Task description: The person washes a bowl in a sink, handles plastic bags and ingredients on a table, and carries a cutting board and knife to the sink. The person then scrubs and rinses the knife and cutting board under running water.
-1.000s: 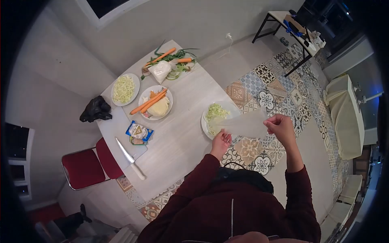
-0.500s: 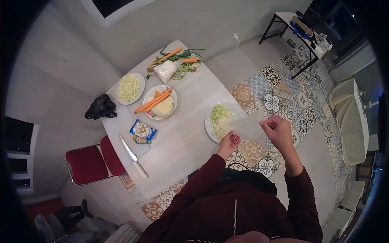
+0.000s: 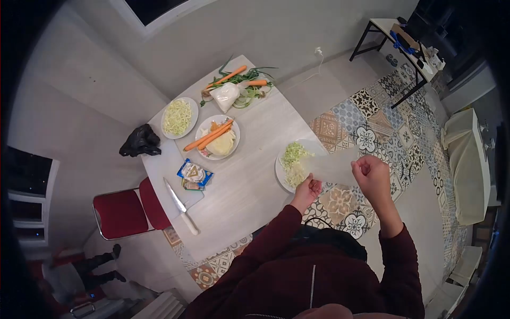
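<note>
A clear plastic bag (image 3: 332,167) stretches between my two hands, partly over a white plate (image 3: 280,171) of shredded cabbage (image 3: 294,159) at the table's right edge. My left hand (image 3: 307,192) pinches the bag's near side beside that plate. Farther right, my right hand (image 3: 370,174) is closed on the bag's other end, above the patterned floor. Another plate of shredded cabbage (image 3: 177,117) sits at the table's far left. Next to it, a plate holds two carrots (image 3: 209,135) and a piece of cabbage (image 3: 221,143).
A knife (image 3: 181,206) lies on a cutting board (image 3: 195,199) near blue packets (image 3: 194,173). Behind are a bag of white powder (image 3: 226,96), carrots and greens. A black bag (image 3: 141,141), a red chair (image 3: 121,213) and another person (image 3: 64,279) are at the left.
The view has shifted, so the table appears farther right. The bag remains between my hands, its shape changed. More of the other person shows at the lower left.
</note>
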`<state>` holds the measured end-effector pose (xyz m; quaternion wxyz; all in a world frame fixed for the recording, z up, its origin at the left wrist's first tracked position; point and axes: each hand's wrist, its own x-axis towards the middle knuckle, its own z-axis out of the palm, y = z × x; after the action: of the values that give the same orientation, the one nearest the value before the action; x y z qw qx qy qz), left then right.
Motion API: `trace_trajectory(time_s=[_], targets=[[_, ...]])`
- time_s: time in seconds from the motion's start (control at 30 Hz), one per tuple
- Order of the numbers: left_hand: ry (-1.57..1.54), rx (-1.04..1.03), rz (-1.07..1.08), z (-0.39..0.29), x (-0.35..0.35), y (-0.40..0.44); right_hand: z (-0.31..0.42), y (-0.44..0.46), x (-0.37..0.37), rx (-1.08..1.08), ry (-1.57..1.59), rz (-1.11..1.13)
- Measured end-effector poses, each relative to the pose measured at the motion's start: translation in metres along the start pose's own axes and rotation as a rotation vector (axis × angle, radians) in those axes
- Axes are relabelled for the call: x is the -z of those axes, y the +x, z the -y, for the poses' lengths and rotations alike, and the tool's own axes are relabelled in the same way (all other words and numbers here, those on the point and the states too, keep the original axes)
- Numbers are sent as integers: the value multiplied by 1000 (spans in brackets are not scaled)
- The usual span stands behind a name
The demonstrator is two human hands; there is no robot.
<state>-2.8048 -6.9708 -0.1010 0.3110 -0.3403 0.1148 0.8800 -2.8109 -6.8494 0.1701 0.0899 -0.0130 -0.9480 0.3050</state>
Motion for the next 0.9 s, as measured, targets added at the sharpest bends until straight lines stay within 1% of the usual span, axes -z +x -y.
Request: trace_trajectory(time_s=[0.23,0.3,0.37,0.47,0.5,0.6,0.7,0.8,0.87,0.9], targets=[[-9,10,-26,-3,-2,3,5,4,-7,49,-60,-55],[22,-5,-25,-4,-1,3,6,5,-8,27,-59,-59],[31,4,-14,-6,-2,3,8,7,-6,-18,-51,-54],[17,25,34,-8,5,4,7,6,-13,52,-64,-58],[8,33,57,-11,5,2,9,6,-12,35,-55,-62],[5,9,-10,-10,1,3,11,8,-10,20,-43,-49],[-26,37,35,-13,5,2,11,9,-14,29,-47,-50],[73,8,20,-12,2,0,9,9,-13,28,-37,-75],[49,21,8,-13,1,0,10,8,-14,67,-32,-60],[34,27,3,-12,2,3,10,8,-13,52,-28,-70]])
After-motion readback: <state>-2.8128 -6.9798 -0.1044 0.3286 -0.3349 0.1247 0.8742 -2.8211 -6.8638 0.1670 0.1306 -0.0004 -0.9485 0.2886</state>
